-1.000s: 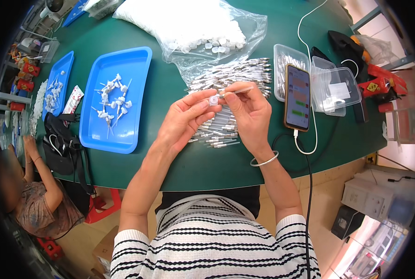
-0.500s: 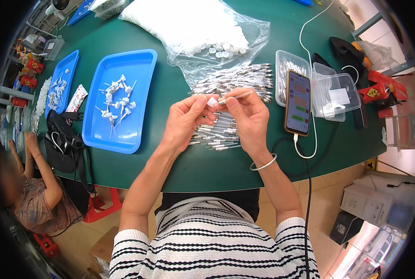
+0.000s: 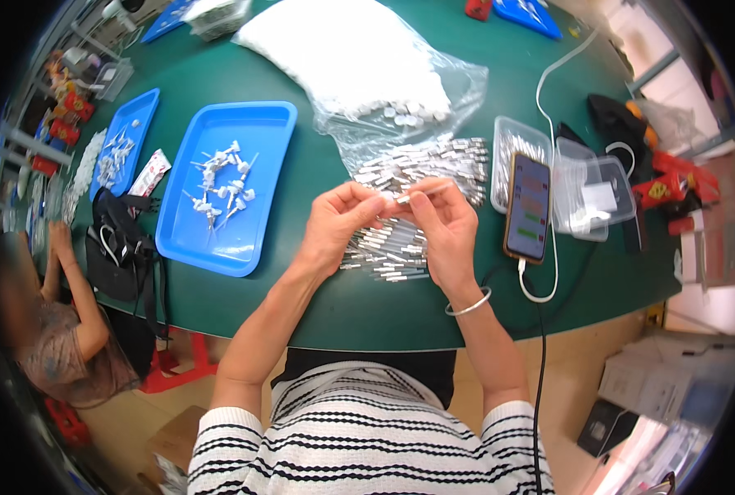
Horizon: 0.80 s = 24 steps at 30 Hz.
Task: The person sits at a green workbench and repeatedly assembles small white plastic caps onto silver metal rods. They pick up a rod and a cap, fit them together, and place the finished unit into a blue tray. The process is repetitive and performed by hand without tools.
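Above the table's near side, both my hands meet at chest height. My left hand (image 3: 338,224) pinches a small white plastic cap (image 3: 387,199), mostly covered by the fingertips. Between the thumb and fingers of my right hand (image 3: 446,231) is a thin pale tube (image 3: 436,190), its tip pointing left at the cap. The tip and cap touch or nearly touch; the fingers and blur hide which. Beneath and beyond the hands lies a pile of thin tubes with silvery ends (image 3: 458,158). A clear plastic bag of white caps (image 3: 359,66) lies open behind the pile.
To the left, a blue tray (image 3: 173,235) holds capped tubes; a smaller blue tray (image 3: 154,101) stands beyond it. A phone (image 3: 528,206) on a cable leans by a clear box (image 3: 499,194) of tubes at right. A black bag (image 3: 112,247) and another person (image 3: 79,338) are at far left.
The view has shifted slightly, so the table things sit lower in it. My fingers have closed in around the cap, which was more exposed before. Both hands keep their hold.
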{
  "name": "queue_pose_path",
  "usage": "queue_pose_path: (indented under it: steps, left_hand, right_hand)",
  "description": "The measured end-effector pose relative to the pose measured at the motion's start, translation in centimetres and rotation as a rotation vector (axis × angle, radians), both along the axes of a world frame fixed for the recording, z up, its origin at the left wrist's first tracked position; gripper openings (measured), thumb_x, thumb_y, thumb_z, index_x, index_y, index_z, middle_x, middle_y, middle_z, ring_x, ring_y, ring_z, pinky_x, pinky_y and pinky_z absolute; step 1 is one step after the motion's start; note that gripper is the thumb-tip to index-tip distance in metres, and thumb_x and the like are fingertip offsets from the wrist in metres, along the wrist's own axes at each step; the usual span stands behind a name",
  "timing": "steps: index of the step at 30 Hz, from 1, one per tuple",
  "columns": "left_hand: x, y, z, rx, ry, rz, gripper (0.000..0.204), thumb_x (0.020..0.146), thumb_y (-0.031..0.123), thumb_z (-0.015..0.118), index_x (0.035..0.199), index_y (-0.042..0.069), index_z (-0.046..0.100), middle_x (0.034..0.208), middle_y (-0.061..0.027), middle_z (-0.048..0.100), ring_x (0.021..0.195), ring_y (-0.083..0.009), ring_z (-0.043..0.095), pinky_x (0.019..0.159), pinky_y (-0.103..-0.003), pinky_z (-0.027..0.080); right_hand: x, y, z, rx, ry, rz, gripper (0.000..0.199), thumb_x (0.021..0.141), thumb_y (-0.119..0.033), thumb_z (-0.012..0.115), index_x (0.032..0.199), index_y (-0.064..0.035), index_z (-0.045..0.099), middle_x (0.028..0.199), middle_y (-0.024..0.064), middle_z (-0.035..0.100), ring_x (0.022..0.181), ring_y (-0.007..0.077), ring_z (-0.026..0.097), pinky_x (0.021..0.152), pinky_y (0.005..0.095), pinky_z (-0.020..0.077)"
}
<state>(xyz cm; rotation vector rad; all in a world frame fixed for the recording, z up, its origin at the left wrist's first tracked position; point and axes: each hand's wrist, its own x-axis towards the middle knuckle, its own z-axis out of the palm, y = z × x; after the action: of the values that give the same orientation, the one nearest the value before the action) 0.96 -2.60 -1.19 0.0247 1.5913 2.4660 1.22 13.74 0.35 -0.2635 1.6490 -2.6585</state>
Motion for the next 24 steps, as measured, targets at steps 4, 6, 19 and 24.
queue_pose_path:
  steps: [4, 6, 19, 24]
  left_hand:
    - [0.2, 0.0, -0.3, 0.026, -0.035, 0.001, 0.011, 0.088, 0.012, 0.065, 0.089, 0.002, 0.061, 0.089, -0.0093, 0.068, 0.082, -0.0136, 0.065, 0.07, -0.025, 0.051]
    - [0.2, -0.2, 0.7, 0.053, -0.004, 0.058, 0.015, 0.088, 0.011, 0.064, 0.098, 0.001, 0.058, 0.092, -0.0102, 0.067, 0.081, -0.0133, 0.065, 0.07, -0.025, 0.052]
    - [-10.8, -15.9, 18.9, -0.071, 0.408, 0.391, 0.094, 0.083, 0.015, 0.07, 0.15, 0.011, 0.004, 0.102, -0.015, 0.062, 0.076, -0.0132, 0.06, 0.071, -0.028, 0.052]
    - [-12.5, -7.6, 20.4, -0.104, 0.475, -0.01, 0.095, 0.082, 0.02, 0.071, 0.148, 0.004, 0.005, 0.103, -0.0181, 0.063, 0.082, -0.0175, 0.062, 0.073, -0.031, 0.053]
  right_hand:
    - [0.4, 0.1, 0.6, 0.005, 0.006, -0.045, 0.008, 0.093, -0.004, 0.056, 0.099, 0.0025, 0.055, 0.093, 0.0105, 0.062, 0.084, 0.0186, 0.065, 0.079, 0.0313, 0.0551]
    - [0.6, 0.5, 1.0, 0.035, 0.015, -0.078, 0.009, 0.094, -0.006, 0.055, 0.1, 0.0017, 0.055, 0.092, 0.0105, 0.062, 0.082, 0.0193, 0.066, 0.078, 0.0314, 0.0553]
    - [0.0, 0.3, 1.0, -0.031, 0.071, -0.112, 0.008, 0.095, -0.011, 0.055, 0.098, -0.0032, 0.055, 0.09, 0.0077, 0.062, 0.081, 0.0182, 0.065, 0.078, 0.0324, 0.0567]
    - [-0.2, 1.0, 0.4, 0.014, 0.084, -0.172, 0.011, 0.094, -0.011, 0.056, 0.1, -0.0017, 0.055, 0.09, 0.0082, 0.064, 0.083, 0.0177, 0.065, 0.078, 0.0307, 0.0567]
